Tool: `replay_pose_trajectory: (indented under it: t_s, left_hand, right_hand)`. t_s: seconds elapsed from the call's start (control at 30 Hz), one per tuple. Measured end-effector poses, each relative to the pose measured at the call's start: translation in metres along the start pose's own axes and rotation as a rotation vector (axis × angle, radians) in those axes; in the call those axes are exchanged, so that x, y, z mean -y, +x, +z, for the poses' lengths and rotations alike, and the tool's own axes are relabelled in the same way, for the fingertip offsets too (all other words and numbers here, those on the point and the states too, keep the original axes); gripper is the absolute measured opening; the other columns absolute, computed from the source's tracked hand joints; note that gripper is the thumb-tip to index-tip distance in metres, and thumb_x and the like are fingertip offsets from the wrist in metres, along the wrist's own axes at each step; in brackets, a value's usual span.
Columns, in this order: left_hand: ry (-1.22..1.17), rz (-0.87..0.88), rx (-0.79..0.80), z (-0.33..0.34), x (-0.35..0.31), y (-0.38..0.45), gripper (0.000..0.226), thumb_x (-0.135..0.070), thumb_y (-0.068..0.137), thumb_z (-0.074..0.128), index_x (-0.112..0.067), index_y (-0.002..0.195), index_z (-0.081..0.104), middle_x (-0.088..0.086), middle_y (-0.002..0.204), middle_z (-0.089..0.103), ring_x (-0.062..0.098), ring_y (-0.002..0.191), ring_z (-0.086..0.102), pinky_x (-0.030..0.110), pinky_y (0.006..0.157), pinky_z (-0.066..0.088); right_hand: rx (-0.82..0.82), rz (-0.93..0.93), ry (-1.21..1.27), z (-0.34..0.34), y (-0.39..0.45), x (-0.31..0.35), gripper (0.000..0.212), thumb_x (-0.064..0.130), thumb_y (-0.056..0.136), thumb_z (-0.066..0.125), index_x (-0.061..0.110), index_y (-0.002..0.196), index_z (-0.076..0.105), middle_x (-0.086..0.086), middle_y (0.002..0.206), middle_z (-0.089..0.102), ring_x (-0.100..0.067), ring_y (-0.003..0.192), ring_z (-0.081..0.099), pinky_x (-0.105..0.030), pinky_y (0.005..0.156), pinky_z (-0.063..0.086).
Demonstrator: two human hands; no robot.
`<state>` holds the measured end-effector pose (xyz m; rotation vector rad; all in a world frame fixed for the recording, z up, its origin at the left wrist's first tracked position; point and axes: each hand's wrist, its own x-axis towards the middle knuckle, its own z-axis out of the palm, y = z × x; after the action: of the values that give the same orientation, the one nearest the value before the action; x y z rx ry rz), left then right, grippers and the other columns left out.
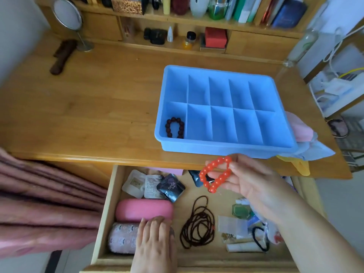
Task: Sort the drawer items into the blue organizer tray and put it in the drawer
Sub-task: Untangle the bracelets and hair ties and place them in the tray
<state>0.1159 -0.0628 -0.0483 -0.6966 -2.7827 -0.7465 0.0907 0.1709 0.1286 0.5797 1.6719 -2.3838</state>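
Dangling over the open wooden drawer (110, 196), a bright red-orange beaded bracelet (215, 174) is pinched by the right hand (250, 182), just below the blue plastic ten-compartment organizer tray (222, 147) on the wooden surface (88, 107). A dark brown beaded bracelet (175, 128) is already parked in its near-left compartment. The left hand (155, 239) is laid flat, fingers relaxed, on the pink oval case (143, 210).

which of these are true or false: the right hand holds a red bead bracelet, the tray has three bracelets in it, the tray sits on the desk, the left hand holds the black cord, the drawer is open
1. The right hand holds a red bead bracelet. True.
2. The blue tray has three bracelets in it. False: only one dark bead bracelet lies there, in the near left compartment.
3. The tray sits on the desk. True.
4. The left hand holds the black cord. False: it rests by the pink case, and the cord lies loose in the drawer.
5. The drawer is open. True.
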Motion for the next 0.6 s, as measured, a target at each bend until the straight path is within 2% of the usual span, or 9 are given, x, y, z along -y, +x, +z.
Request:
replay_pose_trajectory:
  t_s: [0.03, 0.13, 0.27, 0.37, 0.47, 0.53, 0.6]
  left_hand:
    - [-0.001, -0.006, -0.017, 0.001, 0.000, 0.000, 0.026, -0.024, 0.073, 0.047, -0.020, 0.098, 0.050, 0.006, 0.091, 0.066, 0.021, 0.091, 0.050, 0.043, 0.097, 0.037]
    - [-0.001, -0.011, -0.054, 0.004, 0.000, 0.001, 0.025, -0.024, 0.073, 0.047, -0.020, 0.098, 0.050, 0.007, 0.089, 0.066, 0.021, 0.090, 0.050, 0.042, 0.095, 0.038]
    - [-0.006, -0.014, -0.071, 0.005, -0.001, 0.001, 0.023, -0.024, 0.073, 0.048, -0.021, 0.095, 0.050, 0.006, 0.089, 0.066, 0.021, 0.090, 0.050, 0.043, 0.095, 0.038]
    - [-0.002, -0.025, -0.079, 0.008, 0.000, 0.000, 0.022, -0.024, 0.073, 0.048, -0.020, 0.094, 0.051, 0.006, 0.089, 0.066, 0.020, 0.091, 0.050, 0.041, 0.098, 0.036]
    - [0.030, -0.035, -0.085, 0.010, 0.001, -0.001, 0.020, -0.022, 0.071, 0.049, -0.016, 0.085, 0.062, 0.005, 0.088, 0.067, 0.019, 0.091, 0.050, 0.037, 0.103, 0.030]
    - [0.060, -0.035, -0.075, 0.010, 0.000, -0.001, 0.021, -0.022, 0.071, 0.049, -0.014, 0.075, 0.068, 0.004, 0.088, 0.067, 0.019, 0.092, 0.050, 0.038, 0.102, 0.033]
    - [0.071, -0.030, -0.072, 0.009, 0.000, -0.001, 0.023, -0.023, 0.072, 0.048, -0.014, 0.072, 0.069, 0.004, 0.088, 0.068, 0.019, 0.092, 0.051, 0.040, 0.098, 0.037]
  right_hand:
    - [0.020, -0.030, 0.056, 0.011, 0.004, 0.012, 0.057, 0.029, 0.076, 0.068, -0.010, 0.113, 0.050, -0.023, 0.117, 0.064, -0.035, 0.106, 0.064, -0.039, 0.081, 0.056]
    - [0.002, -0.073, 0.153, 0.040, 0.026, 0.045, 0.045, 0.025, 0.083, 0.049, -0.003, 0.119, 0.049, -0.023, 0.115, 0.065, -0.034, 0.104, 0.065, -0.040, 0.080, 0.057]
    - [-0.122, -0.146, 0.043, 0.069, 0.069, 0.070, 0.014, 0.019, 0.097, 0.043, 0.008, 0.102, 0.052, -0.018, 0.108, 0.068, -0.028, 0.099, 0.068, -0.037, 0.079, 0.057]
    - [-0.230, -0.097, -0.221, 0.082, 0.101, 0.069, 0.019, 0.020, 0.101, 0.039, 0.015, 0.087, 0.051, -0.018, 0.101, 0.067, -0.023, 0.087, 0.068, -0.033, 0.078, 0.055]
    - [-0.294, 0.007, -0.521, 0.086, 0.119, 0.064, 0.028, 0.019, 0.100, 0.038, 0.015, 0.075, 0.050, -0.020, 0.099, 0.069, -0.030, 0.091, 0.068, -0.028, 0.069, 0.056]
    - [-0.306, 0.086, -0.574, 0.086, 0.125, 0.063, 0.029, 0.016, 0.099, 0.040, 0.014, 0.071, 0.049, -0.024, 0.100, 0.068, -0.035, 0.094, 0.068, -0.030, 0.067, 0.056]
    - [-0.328, 0.079, -0.631, 0.083, 0.133, 0.059, 0.027, 0.016, 0.097, 0.045, 0.015, 0.071, 0.050, -0.024, 0.100, 0.068, -0.034, 0.091, 0.069, -0.033, 0.070, 0.058]
